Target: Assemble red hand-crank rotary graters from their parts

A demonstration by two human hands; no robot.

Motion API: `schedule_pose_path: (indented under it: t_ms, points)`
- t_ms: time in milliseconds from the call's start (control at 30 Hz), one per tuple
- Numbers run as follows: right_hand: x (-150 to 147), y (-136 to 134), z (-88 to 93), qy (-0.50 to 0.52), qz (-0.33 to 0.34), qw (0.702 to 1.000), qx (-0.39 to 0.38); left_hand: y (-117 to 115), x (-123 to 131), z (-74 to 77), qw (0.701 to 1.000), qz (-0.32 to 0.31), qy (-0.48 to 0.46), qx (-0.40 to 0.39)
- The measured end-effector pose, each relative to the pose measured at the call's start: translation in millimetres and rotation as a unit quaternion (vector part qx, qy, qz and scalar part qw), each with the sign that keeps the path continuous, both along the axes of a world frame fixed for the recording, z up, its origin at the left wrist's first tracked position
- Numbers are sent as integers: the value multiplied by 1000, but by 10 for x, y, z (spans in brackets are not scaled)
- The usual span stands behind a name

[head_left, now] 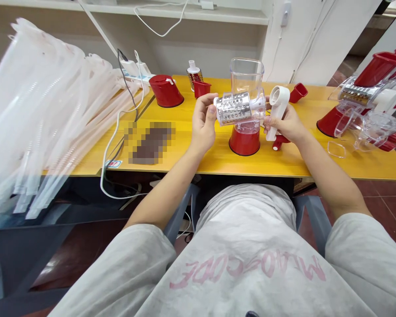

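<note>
A rotary grater stands upright on the yellow table, with a clear plastic housing [247,72] above a round red base [244,141]. A perforated metal grater drum [233,108] lies sideways in the housing's tube. My left hand [204,121] closes its thumb and fingers on the white-rimmed left end of the drum. On the other side, my right hand [288,123] grips a white crank handle [278,105] beside the tube's right end. Whether the crank touches the drum's shaft cannot be made out. A red knob with a white tip [279,142] sits below the right hand.
Behind are a red base [166,91], another drum [194,72] and red pushers [202,89] [298,92]. More grater parts [366,119] stand at right, near a clear ring [336,149]. Plastic bags [53,97] fill the left; a white cable [114,149] hangs over the table edge.
</note>
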State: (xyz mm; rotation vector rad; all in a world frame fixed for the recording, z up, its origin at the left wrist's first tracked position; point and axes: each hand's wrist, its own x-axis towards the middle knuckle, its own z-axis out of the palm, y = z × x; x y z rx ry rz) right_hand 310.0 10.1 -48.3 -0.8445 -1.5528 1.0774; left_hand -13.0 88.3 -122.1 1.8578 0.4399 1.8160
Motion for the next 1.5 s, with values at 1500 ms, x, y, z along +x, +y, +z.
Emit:
schedule_pose_path:
  t_ms: [1500]
  points:
    - [82, -47, 163, 16, -9, 1000, -12, -54, 81, -62, 992, -71, 100, -35]
